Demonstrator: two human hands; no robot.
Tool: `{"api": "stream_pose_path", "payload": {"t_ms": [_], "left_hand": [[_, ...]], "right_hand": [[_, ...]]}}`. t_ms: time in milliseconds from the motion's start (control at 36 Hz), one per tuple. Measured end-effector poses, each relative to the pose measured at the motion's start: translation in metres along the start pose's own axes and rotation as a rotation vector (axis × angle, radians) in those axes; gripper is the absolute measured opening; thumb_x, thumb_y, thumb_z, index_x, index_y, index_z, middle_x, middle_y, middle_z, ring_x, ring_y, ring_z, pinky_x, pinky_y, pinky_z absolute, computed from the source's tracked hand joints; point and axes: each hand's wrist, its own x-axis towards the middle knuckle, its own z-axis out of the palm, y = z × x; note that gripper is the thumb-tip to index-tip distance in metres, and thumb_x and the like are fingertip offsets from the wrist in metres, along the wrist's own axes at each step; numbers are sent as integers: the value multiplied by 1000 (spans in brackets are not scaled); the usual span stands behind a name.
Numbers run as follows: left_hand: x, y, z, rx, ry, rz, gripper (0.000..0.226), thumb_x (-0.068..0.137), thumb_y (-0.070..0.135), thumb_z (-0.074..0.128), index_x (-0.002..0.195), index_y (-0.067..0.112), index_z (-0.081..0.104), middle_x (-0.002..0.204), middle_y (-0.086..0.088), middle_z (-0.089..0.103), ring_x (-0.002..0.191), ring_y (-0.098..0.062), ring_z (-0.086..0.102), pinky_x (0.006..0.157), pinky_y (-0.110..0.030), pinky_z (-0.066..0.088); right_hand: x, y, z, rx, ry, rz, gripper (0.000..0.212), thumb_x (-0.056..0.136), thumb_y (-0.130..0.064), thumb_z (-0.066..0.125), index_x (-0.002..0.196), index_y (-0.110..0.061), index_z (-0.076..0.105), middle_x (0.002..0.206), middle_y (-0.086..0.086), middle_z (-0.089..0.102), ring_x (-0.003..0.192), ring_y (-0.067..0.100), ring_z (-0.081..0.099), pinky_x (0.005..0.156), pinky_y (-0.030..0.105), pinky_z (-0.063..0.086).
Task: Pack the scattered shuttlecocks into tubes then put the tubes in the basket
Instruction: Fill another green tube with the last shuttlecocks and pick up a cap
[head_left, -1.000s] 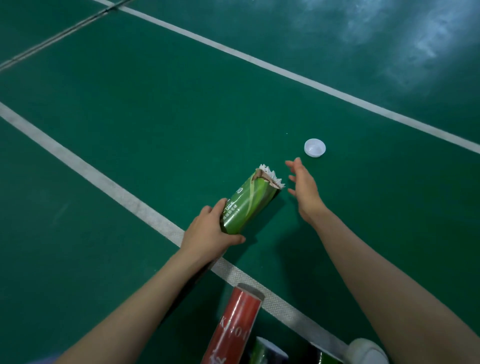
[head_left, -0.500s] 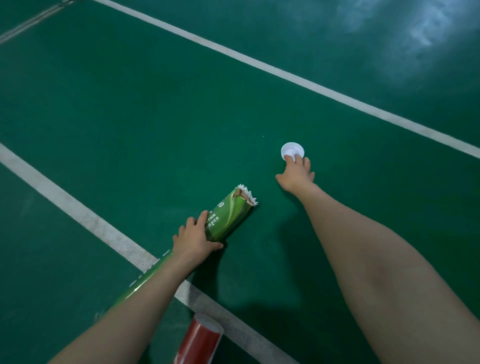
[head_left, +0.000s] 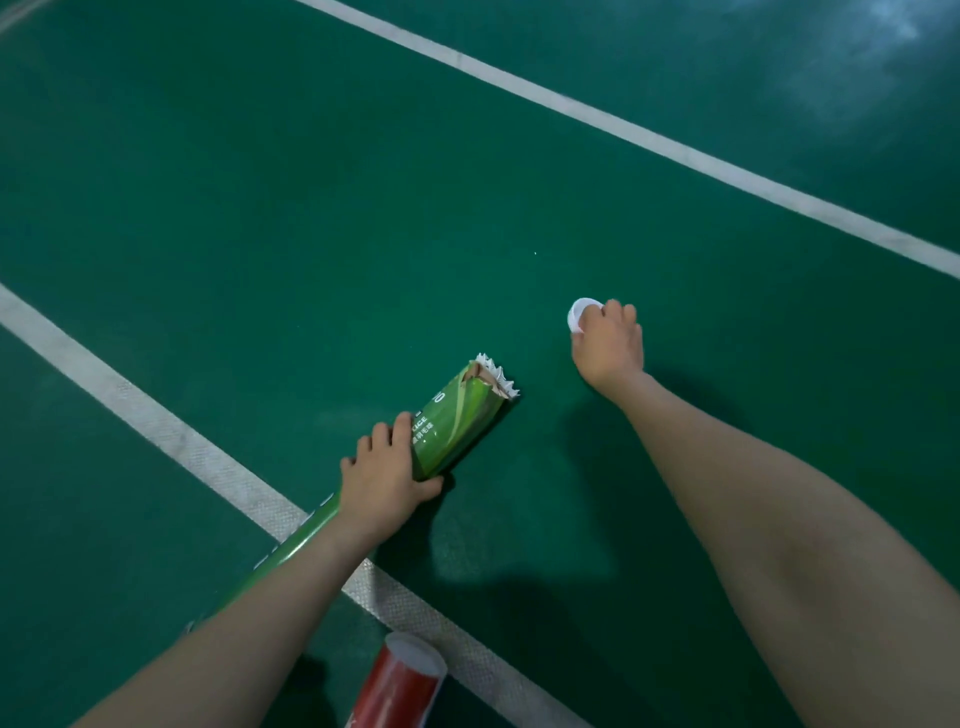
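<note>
The green tube (head_left: 460, 423) lies low over the court floor (head_left: 260, 218), its long axis running from near left to far right. I cannot tell whether it rests on the floor or is held just off it. The left grip (head_left: 384, 480) is wrapped round its middle, fingers over the top and thumb underneath. The tube's torn open mouth points far right, and the white feather tips of a shuttlecock (head_left: 497, 375) stand out of it. The white cap (head_left: 577, 313) lies further along that same line, beyond the mouth and a little to the right, apart from the tube. The right grip (head_left: 608, 343) is on the cap, its fingers curled down over the far side and its thumb at the near edge, which looks like a pinch. So the right hand is the nearer one to the cap, and the left holds the mouth towards it. The next move is probably to bring the cap back, near and left, onto that open end, square to the tube's axis. By count there are two tubes, the green one and a red tube (head_left: 402, 686) at the near edge with a white end, one loose cap, and one shuttlecock skirt showing. How many shuttlecocks are inside is hidden. Two white court lines (head_left: 171, 441) cross the floor. The basket is not in view.
</note>
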Motion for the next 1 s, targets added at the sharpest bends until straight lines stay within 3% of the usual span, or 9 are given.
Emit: {"api": "stream_pose_path", "payload": {"t_ms": [139, 222, 278, 389, 444, 556, 694, 833, 1000], "left_hand": [[4, -7, -5, -48, -37, 48, 89, 77, 53, 68, 144, 17, 21, 135, -9, 40, 122, -30, 41, 96, -46, 40], [6, -13, -15, -170, -116, 71, 89, 77, 51, 70, 145, 18, 22, 134, -9, 42, 120, -29, 43, 95, -44, 43], [2, -18, -22, -241, -137, 77, 89, 77, 47, 72, 145, 18, 23, 132, -10, 43, 118, -28, 45, 95, -44, 44], [-22, -41, -39, -340, -86, 149, 89, 76, 45, 73, 145, 18, 23, 127, -9, 45, 112, -27, 48, 93, -43, 46], [-38, -55, -51, -376, -71, 205, 89, 74, 44, 73, 144, 19, 23, 124, -7, 45, 108, -26, 50, 90, -43, 48], [-68, -80, -80, -380, -131, 285, 72, 70, 41, 75, 125, 18, 35, 106, -4, 52, 86, -21, 59, 71, -39, 53], [-108, -95, -114, -462, -216, 329, 60, 70, 27, 78, 110, 15, 35, 99, -7, 53, 82, -21, 58, 62, -33, 48], [-152, -107, -138, -664, -250, 361, 63, 66, 16, 79, 112, 18, 37, 104, -7, 55, 90, -25, 60, 70, -39, 54], [-179, -130, -145, -858, -261, 352, 67, 69, 18, 82, 120, 23, 38, 111, -1, 57, 99, -18, 59, 88, -41, 51]], "right_hand": [[-37, -26, -19, 474, 10, 8, 10, 91, -19, 52, 84, -12, 53, 130, 8, 39, 127, 24, 30, 100, 30, 26], [-63, -48, -32, 705, -19, 82, 23, 93, -16, 47, 71, -14, 40, 113, 7, 45, 94, 15, 44, 74, 22, 31], [-81, -62, -39, 741, 18, 124, 25, 92, -18, 45, 69, -15, 34, 93, 4, 43, 71, 14, 36, 58, 26, 26], [-122, -84, -44, 832, 68, 204, 19, 88, -26, 49, 79, -15, 37, 81, 0, 40, 69, 17, 33, 56, 30, 28], [-143, -98, -47, 829, 22, 160, 13, 91, -29, 50, 98, -19, 46, 92, 0, 46, 75, 17, 41, 62, 28, 34], [-186, -129, -74, 761, -77, -57, 41, 99, -33, 45, 139, -35, 39, 117, -2, 52, 110, 12, 46, 94, 27, 29], [-241, -164, -128, 643, -104, -143, 20, 100, -31, 46, 111, -26, 62, 113, -12, 55, 112, 6, 46, 98, 25, 32], [-300, -186, -165, 673, -78, -163, 19, 96, -41, 51, 102, -29, 63, 110, -21, 60, 108, 2, 52, 91, 19, 35], [-330, -217, -173, 491, 41, -385, 12, 90, -26, 64, 99, -27, 55, 106, -9, 56, 107, 14, 49, 92, 24, 35]]}}
